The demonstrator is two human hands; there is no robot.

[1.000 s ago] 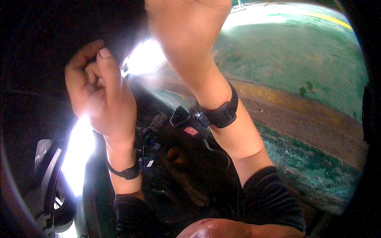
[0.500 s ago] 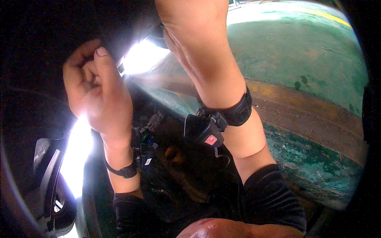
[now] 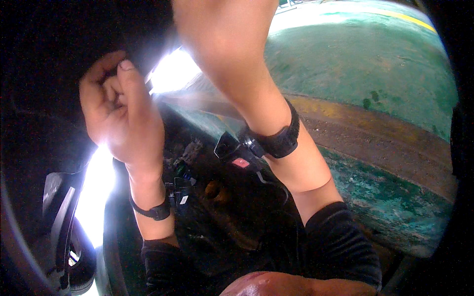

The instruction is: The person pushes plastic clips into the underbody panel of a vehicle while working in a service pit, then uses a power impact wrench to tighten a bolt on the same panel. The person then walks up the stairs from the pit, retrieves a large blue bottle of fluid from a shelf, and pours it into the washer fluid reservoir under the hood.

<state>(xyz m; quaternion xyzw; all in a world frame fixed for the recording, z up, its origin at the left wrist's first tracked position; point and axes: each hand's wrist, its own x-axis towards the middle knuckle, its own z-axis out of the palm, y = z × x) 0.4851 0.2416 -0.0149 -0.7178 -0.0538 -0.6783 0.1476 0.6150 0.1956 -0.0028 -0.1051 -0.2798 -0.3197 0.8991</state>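
My left hand [image 3: 126,111] is raised at the left with the palm side showing. Its fingers curl in and the thumb points up beside them; the index finger runs into the dark, and anything inside the curl is hidden. At the top my right hand [image 3: 222,29] reaches up and away, its fingers cut off by the upper edge. A black strap [image 3: 284,140] with a small black device [image 3: 237,153] is around the right forearm. The left wrist wears a thinner black strap [image 3: 153,213] with a dark device [image 3: 182,191].
Deep shadow [image 3: 54,44] fills the upper left, with a bright gap [image 3: 175,69] between the hands. A tyre [image 3: 81,266] and a dark curved panel [image 3: 61,222] stand lower left. To the right lies a worn green floor [image 3: 365,64], crossed by a brownish band [image 3: 375,133].
The right hand and forearm have shifted left, and the strapped device has turned with them. The left hand stays nearly where it was.
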